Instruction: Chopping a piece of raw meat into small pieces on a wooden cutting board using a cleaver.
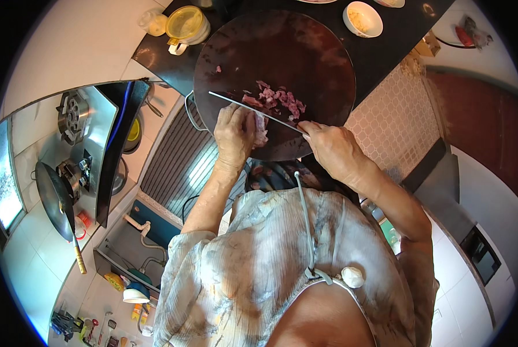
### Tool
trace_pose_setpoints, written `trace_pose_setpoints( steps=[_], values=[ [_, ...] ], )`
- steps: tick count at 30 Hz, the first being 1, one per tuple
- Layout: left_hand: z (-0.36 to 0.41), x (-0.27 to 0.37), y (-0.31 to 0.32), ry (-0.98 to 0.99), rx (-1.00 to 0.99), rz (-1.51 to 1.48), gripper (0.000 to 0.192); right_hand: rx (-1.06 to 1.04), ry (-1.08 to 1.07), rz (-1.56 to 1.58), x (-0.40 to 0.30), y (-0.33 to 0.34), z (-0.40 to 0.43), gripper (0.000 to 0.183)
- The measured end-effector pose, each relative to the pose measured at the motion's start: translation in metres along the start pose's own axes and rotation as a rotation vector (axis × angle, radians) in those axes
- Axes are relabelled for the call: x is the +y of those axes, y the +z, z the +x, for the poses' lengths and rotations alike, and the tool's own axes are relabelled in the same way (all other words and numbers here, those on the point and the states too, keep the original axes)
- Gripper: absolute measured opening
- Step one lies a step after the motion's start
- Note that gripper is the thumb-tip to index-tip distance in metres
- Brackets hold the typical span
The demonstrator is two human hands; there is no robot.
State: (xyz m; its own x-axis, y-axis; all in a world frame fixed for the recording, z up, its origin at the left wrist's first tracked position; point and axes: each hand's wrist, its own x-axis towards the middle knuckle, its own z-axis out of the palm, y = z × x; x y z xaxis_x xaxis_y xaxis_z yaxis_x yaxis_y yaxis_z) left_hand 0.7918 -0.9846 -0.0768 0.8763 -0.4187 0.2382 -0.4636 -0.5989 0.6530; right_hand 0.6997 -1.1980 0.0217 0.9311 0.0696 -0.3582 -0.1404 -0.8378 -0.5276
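Note:
My right hand (334, 149) grips a knife, its handle hidden in my fingers. From above, the knife blade (254, 110) shows as a thin, bright line slanting across the round dark cutting board (280, 47). My left hand (234, 132) presses a piece of raw meat (260, 130) onto the board, fingertips close beside the blade. Beyond the blade lies a loose heap of chopped raw meat (280, 99), pink and dark red. A small scrap (218, 68) sits apart toward the board's left.
A lidded jar with a yellow top (185, 26) stands left of the board. A white bowl (362, 19) with pale chopped bits is at the upper right of the black countertop (384, 47). A wok (55, 199) rests on the gas stove (85, 117) at left.

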Motion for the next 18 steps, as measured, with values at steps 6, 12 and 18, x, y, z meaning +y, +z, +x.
trace_pose_setpoints(
  steps=[6,12,18],
  values=[
    [0.004,0.003,-0.006,-0.032,-0.038,-0.059,0.014,0.001,-0.005,0.005,-0.005,0.009,0.011,0.015],
    [0.004,0.004,-0.002,-0.072,-0.024,-0.034,0.015,0.018,-0.036,-0.028,-0.026,0.024,0.053,0.016],
    [-0.001,0.008,0.000,-0.025,0.037,-0.017,0.016,0.022,-0.030,-0.068,-0.025,0.021,0.064,0.011]
  ],
)
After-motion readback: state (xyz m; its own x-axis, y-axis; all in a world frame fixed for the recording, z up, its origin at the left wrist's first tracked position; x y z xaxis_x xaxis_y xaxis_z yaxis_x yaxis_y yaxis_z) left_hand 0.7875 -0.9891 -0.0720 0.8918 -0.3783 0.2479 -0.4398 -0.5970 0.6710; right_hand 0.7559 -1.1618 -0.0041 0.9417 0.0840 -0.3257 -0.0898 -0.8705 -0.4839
